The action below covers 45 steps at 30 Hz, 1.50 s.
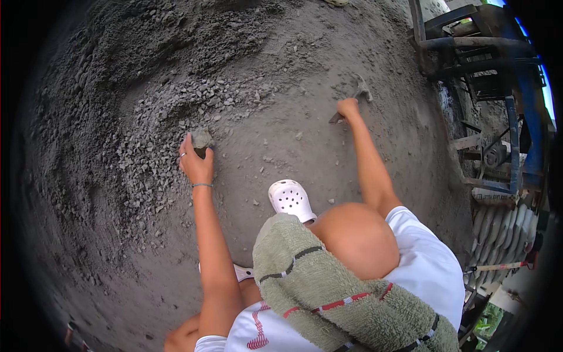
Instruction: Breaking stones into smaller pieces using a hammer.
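Observation:
My left hand [197,163] is low over the ground, its fingers and thumb curved round a pale grey stone [202,138]. The side of the stone between thumb and fingers is dark. Farther to the right, my right hand [348,108] is closed round the handle of a hammer [363,89]. The metal head points away from me, and the handle's end juts out below the fist. A wide gap of ground lies between the stone and the hammer.
Crushed gravel [158,141] is heaped beside my left hand, with a dark sandy mound [146,41] behind it. A blue metal frame machine [510,105] stands at the right, near stacked sacks [498,226]. My white clog [290,199] and draped green towel [311,264] are close in.

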### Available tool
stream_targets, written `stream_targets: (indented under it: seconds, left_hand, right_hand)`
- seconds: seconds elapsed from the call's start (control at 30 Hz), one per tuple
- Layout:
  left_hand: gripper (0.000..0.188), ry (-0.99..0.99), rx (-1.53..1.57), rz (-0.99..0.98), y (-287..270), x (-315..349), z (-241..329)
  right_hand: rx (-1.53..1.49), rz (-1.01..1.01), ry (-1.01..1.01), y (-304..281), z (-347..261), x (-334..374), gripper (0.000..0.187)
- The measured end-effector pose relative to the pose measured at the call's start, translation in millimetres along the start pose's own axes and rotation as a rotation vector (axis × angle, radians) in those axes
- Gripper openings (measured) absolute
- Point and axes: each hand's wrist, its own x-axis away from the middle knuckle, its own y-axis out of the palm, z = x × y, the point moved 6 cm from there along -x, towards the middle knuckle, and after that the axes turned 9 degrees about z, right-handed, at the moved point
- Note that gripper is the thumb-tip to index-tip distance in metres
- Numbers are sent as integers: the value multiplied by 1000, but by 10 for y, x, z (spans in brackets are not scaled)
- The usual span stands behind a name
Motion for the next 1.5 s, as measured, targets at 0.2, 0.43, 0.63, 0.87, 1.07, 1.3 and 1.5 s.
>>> stream_targets:
  seconds: [0.2,0.43,0.63,0.87,1.07,1.3,1.5]
  left_hand:
    - [59,-39,25,12,-4,-8,-65]
    - [58,16,30,-15,-30,-34,14]
    - [60,26,-45,-51,8,-30,97]
    - [56,68,-78,45,20,-32,181]
    - [55,46,-62,61,7,-5,96]
    - [56,38,-116,3,46,-11,112]
    - [57,104,-160,-5,74,-28,164]
  right_hand:
    - [-23,-316,-240,173,-166,1243,42]
    - [-715,-654,-68,-537,113,1622,32]
    - [-775,-93,6,-552,661,674,17]
    - [-344,-140,-27,130,499,942,44]
    - [-607,-671,-108,161,-113,2014,29]
    - [-744,-528,-404,-296,-591,1615,29]
    - [-444,-345,-323,-114,-903,369,11]
